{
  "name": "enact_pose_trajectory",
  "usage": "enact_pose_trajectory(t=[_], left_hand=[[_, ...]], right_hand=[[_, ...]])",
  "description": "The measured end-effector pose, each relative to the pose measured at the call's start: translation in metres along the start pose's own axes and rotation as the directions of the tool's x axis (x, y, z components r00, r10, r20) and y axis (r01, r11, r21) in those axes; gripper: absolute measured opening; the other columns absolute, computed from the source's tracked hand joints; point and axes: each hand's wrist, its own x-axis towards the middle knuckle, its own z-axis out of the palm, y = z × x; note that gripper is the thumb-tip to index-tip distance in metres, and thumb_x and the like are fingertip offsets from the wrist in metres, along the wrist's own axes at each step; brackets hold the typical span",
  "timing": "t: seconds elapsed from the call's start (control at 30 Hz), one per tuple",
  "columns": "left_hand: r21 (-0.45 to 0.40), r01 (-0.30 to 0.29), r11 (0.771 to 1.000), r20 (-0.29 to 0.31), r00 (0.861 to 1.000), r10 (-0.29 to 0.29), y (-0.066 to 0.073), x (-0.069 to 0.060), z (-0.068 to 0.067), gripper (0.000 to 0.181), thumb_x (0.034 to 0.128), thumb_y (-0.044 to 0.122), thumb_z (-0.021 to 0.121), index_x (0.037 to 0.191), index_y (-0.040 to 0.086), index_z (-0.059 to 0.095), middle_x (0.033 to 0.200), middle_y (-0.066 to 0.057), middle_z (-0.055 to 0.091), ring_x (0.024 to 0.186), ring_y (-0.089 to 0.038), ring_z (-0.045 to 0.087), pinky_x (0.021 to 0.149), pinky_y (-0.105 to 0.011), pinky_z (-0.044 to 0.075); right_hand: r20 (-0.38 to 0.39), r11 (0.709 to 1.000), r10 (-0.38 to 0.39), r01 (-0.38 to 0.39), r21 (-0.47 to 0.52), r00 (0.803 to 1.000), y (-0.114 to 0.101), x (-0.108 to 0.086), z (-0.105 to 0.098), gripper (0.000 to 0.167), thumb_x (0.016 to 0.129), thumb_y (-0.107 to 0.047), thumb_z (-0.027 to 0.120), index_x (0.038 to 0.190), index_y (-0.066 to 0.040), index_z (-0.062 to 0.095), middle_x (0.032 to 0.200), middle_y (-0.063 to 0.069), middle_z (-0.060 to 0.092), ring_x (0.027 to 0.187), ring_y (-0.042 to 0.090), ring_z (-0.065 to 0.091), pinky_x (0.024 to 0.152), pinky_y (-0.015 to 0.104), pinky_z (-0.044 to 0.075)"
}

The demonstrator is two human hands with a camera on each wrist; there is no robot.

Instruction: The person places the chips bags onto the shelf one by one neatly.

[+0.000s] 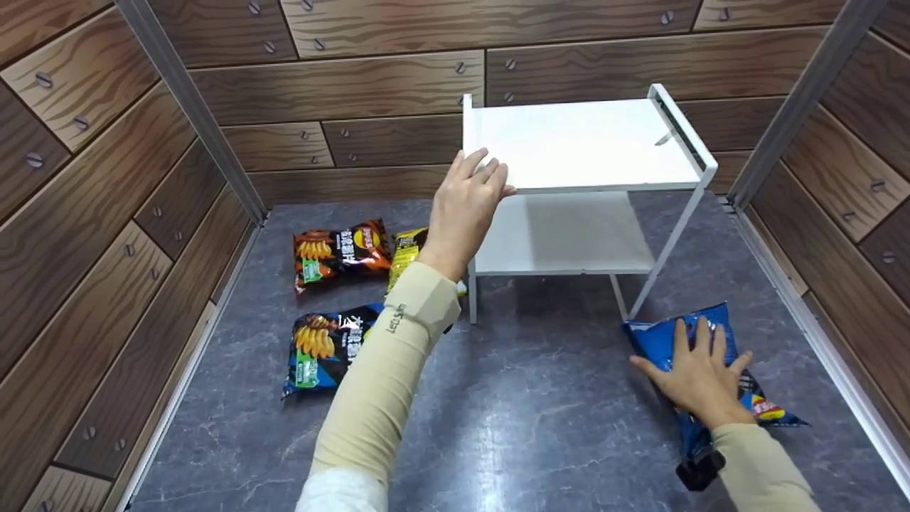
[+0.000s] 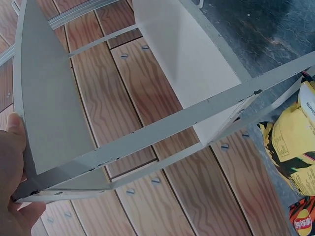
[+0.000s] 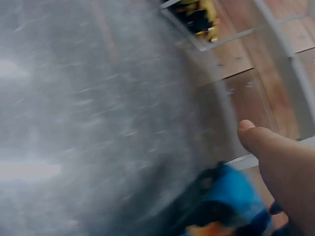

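A white two-tier shelf (image 1: pixel 569 146) stands at the back. My left hand (image 1: pixel 466 213) grips the front left corner of its top; in the left wrist view the fingers and thumb of that hand (image 2: pixel 15 182) lie around the frame's corner. At the right, my right hand (image 1: pixel 700 377) rests spread over a blue chip bag (image 1: pixel 654 341), fingers extended. The right wrist view shows the thumb side of this hand (image 3: pixel 285 172) above the blue bag (image 3: pixel 236 191), partly blurred.
On the floor at the left lie a brown-orange chip bag (image 1: pixel 341 249), a yellow bag (image 1: pixel 405 259) partly behind my left arm, and a blue-black bag (image 1: pixel 320 352). Wood-patterned walls (image 1: pixel 377 89) enclose the grey floor (image 1: pixel 540 427).
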Motion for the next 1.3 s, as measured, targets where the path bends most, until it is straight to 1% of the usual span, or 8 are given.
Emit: enact_pose_trajectory(t=[0.13, 0.3, 0.47, 0.63, 0.87, 1.07, 1.2, 1.3], left_hand=[[0.006, 0.005, 1.0, -0.011, 1.0, -0.005, 0.0, 0.0, 0.001, 0.042, 0.1004, 0.04, 0.043, 0.112, 0.009, 0.069, 0.12, -0.003, 0.073, 0.129, -0.019, 0.058, 0.116, -0.041, 0.04], [0.001, 0.007, 1.0, -0.031, 1.0, -0.007, -0.001, -0.001, 0.001, 0.042, 0.1001, 0.04, 0.044, 0.111, 0.008, 0.07, 0.119, -0.002, 0.073, 0.128, -0.019, 0.058, 0.116, -0.041, 0.041], [-0.001, 0.011, 1.0, -0.04, 0.999, -0.011, -0.002, -0.002, 0.001, 0.043, 0.0999, 0.04, 0.044, 0.111, 0.008, 0.07, 0.118, -0.002, 0.074, 0.127, -0.019, 0.059, 0.116, -0.041, 0.041], [0.005, 0.012, 1.0, -0.035, 0.999, -0.012, -0.001, -0.003, 0.001, 0.043, 0.1004, 0.04, 0.043, 0.112, 0.008, 0.07, 0.118, -0.002, 0.073, 0.128, -0.019, 0.059, 0.116, -0.041, 0.041], [0.001, 0.014, 1.0, -0.031, 0.999, -0.014, -0.001, -0.003, 0.001, 0.042, 0.1001, 0.04, 0.044, 0.112, 0.009, 0.069, 0.119, -0.003, 0.073, 0.128, -0.019, 0.058, 0.116, -0.042, 0.04], [0.01, 0.015, 1.0, -0.034, 0.999, -0.015, 0.0, -0.004, 0.002, 0.043, 0.1, 0.04, 0.044, 0.114, 0.009, 0.07, 0.12, -0.002, 0.073, 0.129, -0.019, 0.058, 0.116, -0.041, 0.04], [0.004, 0.016, 1.0, -0.038, 0.999, -0.016, 0.0, -0.004, 0.002, 0.043, 0.1006, 0.04, 0.043, 0.113, 0.009, 0.07, 0.12, -0.002, 0.073, 0.129, -0.019, 0.058, 0.116, -0.041, 0.04], [0.0, 0.017, 1.0, -0.037, 0.999, -0.017, 0.001, -0.003, 0.003, 0.043, 0.1003, 0.04, 0.042, 0.112, 0.009, 0.07, 0.12, -0.002, 0.073, 0.129, -0.019, 0.058, 0.117, -0.041, 0.04]], right_hand=[[-0.029, 0.998, -0.011, 0.009, -0.058, 1.0, 0.004, 0.0, 0.01, 0.123, 0.08, -0.077, 0.059, 0.156, 0.006, 0.007, 0.156, 0.042, -0.006, 0.141, 0.063, -0.01, 0.096, 0.088, -0.013], [-0.079, 0.998, -0.036, 0.032, -0.06, 0.996, 0.009, -0.002, 0.015, 0.114, 0.082, -0.049, 0.074, 0.157, 0.003, 0.006, 0.157, 0.04, 0.0, 0.143, 0.062, -0.005, 0.099, 0.088, -0.006], [-0.133, 0.997, -0.063, 0.058, -0.041, 0.989, 0.011, -0.003, 0.014, 0.099, 0.085, -0.028, 0.073, 0.156, 0.004, 0.011, 0.156, 0.041, 0.007, 0.142, 0.063, 0.003, 0.101, 0.087, 0.003], [-0.108, 0.998, -0.058, 0.06, 0.022, 0.992, 0.014, -0.006, 0.003, 0.09, 0.09, -0.02, 0.065, 0.156, 0.004, 0.009, 0.156, 0.042, 0.005, 0.141, 0.063, 0.003, 0.103, 0.085, 0.008], [-0.073, 0.987, -0.009, 0.02, 0.157, 0.997, 0.02, -0.007, -0.019, 0.082, 0.094, -0.017, 0.055, 0.156, 0.006, 0.006, 0.155, 0.043, 0.004, 0.14, 0.064, 0.007, 0.102, 0.083, 0.017], [-0.072, 0.955, 0.013, 0.009, 0.295, 0.997, 0.02, -0.006, -0.04, 0.078, 0.098, -0.02, 0.051, 0.154, 0.01, 0.006, 0.152, 0.046, 0.01, 0.134, 0.068, 0.019, 0.104, 0.078, 0.025], [-0.035, 0.917, 0.067, -0.048, 0.395, 0.997, 0.02, -0.007, -0.05, 0.081, 0.101, -0.034, 0.048, 0.156, 0.006, 0.003, 0.153, 0.044, 0.013, 0.135, 0.066, 0.02, 0.106, 0.077, 0.025], [-0.001, 0.872, 0.106, -0.092, 0.48, 0.994, 0.02, -0.008, -0.054, 0.082, 0.102, -0.041, 0.045, 0.157, 0.001, 0.001, 0.154, 0.043, 0.014, 0.137, 0.062, 0.023, 0.105, 0.074, 0.028]])
